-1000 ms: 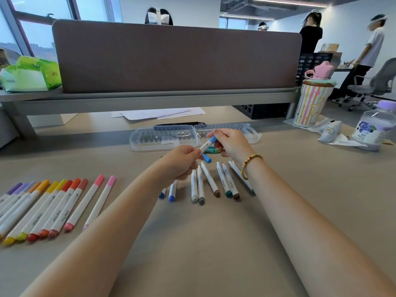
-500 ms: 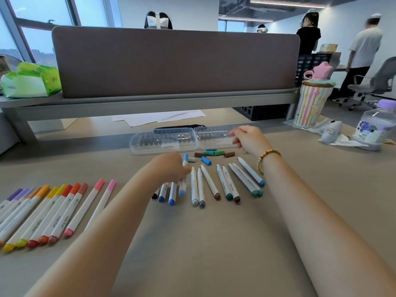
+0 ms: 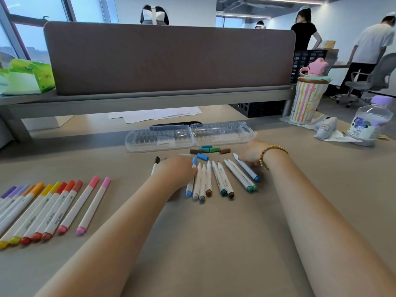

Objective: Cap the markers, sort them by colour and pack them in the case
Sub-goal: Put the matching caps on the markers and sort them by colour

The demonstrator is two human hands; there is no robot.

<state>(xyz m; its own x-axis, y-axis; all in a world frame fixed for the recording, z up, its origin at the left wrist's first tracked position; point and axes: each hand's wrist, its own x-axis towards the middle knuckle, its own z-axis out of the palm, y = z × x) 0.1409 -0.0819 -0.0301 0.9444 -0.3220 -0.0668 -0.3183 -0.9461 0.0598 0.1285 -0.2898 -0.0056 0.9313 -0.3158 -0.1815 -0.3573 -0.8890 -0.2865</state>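
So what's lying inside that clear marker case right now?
No markers show through the open clear case, only its ribbed slots and a pale label. A dark flat object lies behind it, mostly hidden.

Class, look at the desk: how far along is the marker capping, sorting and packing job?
Done: a capped row runs purple through pink at the left. In hand: the left hand rests on the blue markers; the right hand touches an uncapped blue marker. Left: loose caps lie near the open case, which has no markers packed.
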